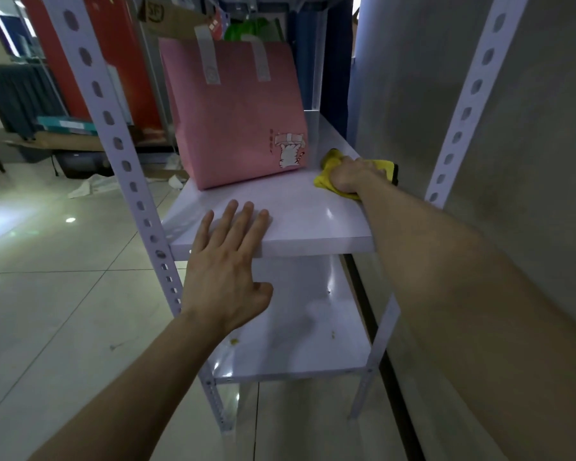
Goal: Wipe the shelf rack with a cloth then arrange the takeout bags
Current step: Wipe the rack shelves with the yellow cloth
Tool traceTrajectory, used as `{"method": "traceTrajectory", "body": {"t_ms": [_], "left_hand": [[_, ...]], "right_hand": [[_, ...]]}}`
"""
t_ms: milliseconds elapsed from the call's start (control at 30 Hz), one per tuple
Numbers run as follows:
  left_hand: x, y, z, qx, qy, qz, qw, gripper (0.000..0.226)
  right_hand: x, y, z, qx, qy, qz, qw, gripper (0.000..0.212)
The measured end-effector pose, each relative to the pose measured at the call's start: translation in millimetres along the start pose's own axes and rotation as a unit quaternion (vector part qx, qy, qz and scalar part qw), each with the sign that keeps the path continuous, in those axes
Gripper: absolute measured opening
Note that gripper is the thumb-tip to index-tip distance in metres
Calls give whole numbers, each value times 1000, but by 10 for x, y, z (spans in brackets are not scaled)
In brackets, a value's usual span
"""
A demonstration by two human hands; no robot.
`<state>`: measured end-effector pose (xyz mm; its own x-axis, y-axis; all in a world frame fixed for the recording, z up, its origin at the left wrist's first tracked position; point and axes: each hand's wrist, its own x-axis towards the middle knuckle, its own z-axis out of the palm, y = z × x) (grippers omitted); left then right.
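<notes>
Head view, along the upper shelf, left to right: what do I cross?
Left perforated post → pink takeout bag → yellow cloth, gripped by the right hand → right perforated post. The left hand lies flat on the shelf front edge, within the bag's span, so it is left unplaced.

View: head-worn wide-angle camera, the only view.
Position: above and just in front of the shelf rack (313, 221).
Facing: forward and down, along both forearms into the rack.
Nearness: close. The left hand (223, 264) lies flat at mid-frame, and the right hand (353, 176) grips the yellow cloth (323, 183) deeper in.
Edges: tiled floor (47, 311) on the left, grey wall (529, 161) on the right.
</notes>
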<state>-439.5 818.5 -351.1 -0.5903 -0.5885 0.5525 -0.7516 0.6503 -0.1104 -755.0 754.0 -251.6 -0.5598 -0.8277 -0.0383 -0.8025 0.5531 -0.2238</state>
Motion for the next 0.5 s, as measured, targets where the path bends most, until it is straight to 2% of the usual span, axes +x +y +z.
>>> {"method": "traceTrajectory", "body": {"t_ms": [167,300,367,433,500], "left_hand": [[8,-3,-69,-3,-31,3,1000,112],[57,21,-213,2,-92,3,996,119],[17,29,-358,-65,-91,-2,994,118],[-71,-29,-524,-179,15,-43,983,101],[-151,-178,-695,-197,183,-101,958,74]], "right_hand": [[-534,37,94,11,5,-36,999,70],[-1020,119,216,18,0,-81,997,67],[-1189,166,224,22,-4,-102,995,68],[-1289,210,216,25,-6,-116,993,69],[-1325,199,207,25,1,-121,992,70]]}}
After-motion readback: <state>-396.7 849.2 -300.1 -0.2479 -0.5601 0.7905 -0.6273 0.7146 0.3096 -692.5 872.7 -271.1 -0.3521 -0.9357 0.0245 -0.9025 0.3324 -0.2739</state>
